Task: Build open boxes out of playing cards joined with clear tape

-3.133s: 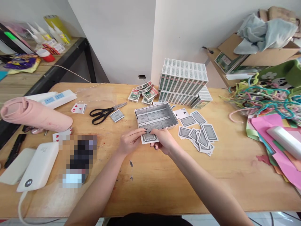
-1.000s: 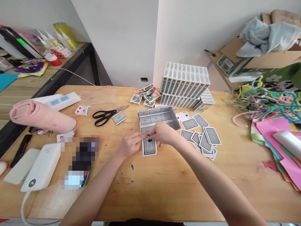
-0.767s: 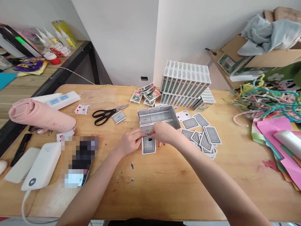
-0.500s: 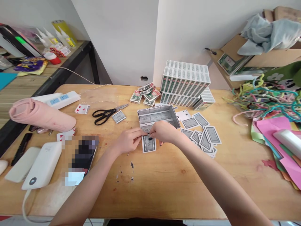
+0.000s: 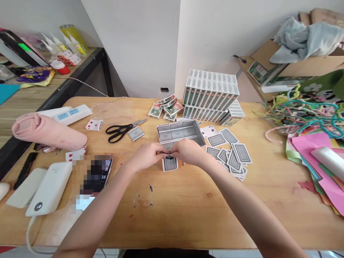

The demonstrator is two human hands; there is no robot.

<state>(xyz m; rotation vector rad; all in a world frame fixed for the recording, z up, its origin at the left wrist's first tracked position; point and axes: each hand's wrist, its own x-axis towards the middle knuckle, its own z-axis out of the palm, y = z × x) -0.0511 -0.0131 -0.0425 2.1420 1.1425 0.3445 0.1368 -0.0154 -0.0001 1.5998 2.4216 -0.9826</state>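
Observation:
A box made of playing cards point(image 5: 202, 135) stands open-topped on the table, its inner walls lined with patterned card backs. At its near left side a playing card point(image 5: 170, 165) extends toward me, patterned back up. My left hand point(image 5: 147, 156) pinches the upper part of this card from the left, thumb and fingers closed. From the right, my right hand point(image 5: 189, 153) is closed on the same part, its fingertips almost meeting the left ones. The fingers hide where the card meets the box wall.
Loose playing cards point(image 5: 235, 161) lie right of the box. Black-handled scissors point(image 5: 118, 132) and a folded card point(image 5: 135, 133) lie left. Stacked card packs point(image 5: 211, 93) stand behind. A phone point(image 5: 96, 175), a power bank point(image 5: 49, 188) and a pink roll point(image 5: 49, 130) occupy the left side.
My left fingers have gone from stretched out to curled, gripping the card's upper part. The card's near end has shifted slightly away from me. My right hand has hardly moved.

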